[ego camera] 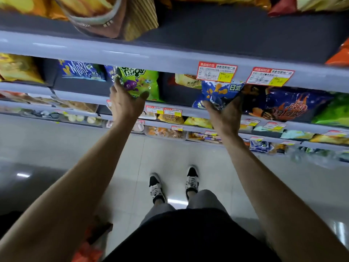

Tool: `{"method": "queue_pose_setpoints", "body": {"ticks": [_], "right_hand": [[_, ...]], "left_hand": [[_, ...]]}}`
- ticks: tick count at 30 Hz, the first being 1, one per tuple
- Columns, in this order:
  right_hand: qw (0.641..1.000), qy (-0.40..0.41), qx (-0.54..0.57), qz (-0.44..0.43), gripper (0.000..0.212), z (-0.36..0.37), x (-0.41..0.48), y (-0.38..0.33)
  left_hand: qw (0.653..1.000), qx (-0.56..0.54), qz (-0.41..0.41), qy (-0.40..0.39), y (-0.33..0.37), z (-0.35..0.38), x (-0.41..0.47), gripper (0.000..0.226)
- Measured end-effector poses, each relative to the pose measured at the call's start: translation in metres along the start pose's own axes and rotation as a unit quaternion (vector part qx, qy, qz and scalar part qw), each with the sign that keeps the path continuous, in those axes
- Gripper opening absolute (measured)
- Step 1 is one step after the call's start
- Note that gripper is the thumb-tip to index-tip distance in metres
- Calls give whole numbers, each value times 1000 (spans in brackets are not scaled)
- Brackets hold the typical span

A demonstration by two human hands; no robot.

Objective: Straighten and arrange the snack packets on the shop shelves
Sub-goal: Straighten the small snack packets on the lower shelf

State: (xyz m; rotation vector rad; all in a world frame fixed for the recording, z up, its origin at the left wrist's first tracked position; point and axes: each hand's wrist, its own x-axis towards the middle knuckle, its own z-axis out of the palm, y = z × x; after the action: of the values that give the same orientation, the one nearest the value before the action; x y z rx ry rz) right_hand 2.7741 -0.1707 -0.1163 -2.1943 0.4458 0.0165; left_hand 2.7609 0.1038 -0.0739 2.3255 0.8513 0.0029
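Person is reaching with both arms toward shop shelving stocked with snacks.
Their left hand (126, 105) is clasping the lower end of a glossy green packet (140, 83), thumb and fingers spread across its width; the right hand (225, 115) is gripping the crumpled bottom of a shiny blue packet (219, 91). Both packets are sitting at the front of one shelf, just under a smooth grey shelf rail (151, 58) that is carrying two red-and-white price labels (216, 72) with yellow patches. Puffy foil bags (289, 105) are lining the shelving around them.
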Motion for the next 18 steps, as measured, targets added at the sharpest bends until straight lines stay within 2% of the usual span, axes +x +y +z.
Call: {"method": "queue_pose_setpoints", "body": {"ticks": [3, 5, 7, 9, 10, 13, 18], "right_hand": [[999, 31, 41, 1, 84, 8, 2, -1], [997, 41, 61, 7, 75, 9, 4, 0], [996, 43, 78, 10, 75, 8, 5, 1], [993, 52, 103, 6, 79, 9, 4, 3], [992, 57, 116, 0, 83, 9, 2, 3], [987, 72, 141, -22, 84, 13, -11, 0], [981, 93, 164, -47, 62, 42, -40, -16]], "left_hand": [[999, -28, -13, -13, -4, 7, 27, 116], [999, -47, -7, -14, -6, 15, 39, 116], [997, -81, 3, -4, -6, 20, 44, 96], [994, -105, 19, 15, -6, 22, 42, 51], [993, -114, 28, 26, -6, 22, 38, 40], [988, -121, 56, 72, -8, 19, 28, 31], [975, -179, 97, 93, -26, 9, 18, 25]]}}
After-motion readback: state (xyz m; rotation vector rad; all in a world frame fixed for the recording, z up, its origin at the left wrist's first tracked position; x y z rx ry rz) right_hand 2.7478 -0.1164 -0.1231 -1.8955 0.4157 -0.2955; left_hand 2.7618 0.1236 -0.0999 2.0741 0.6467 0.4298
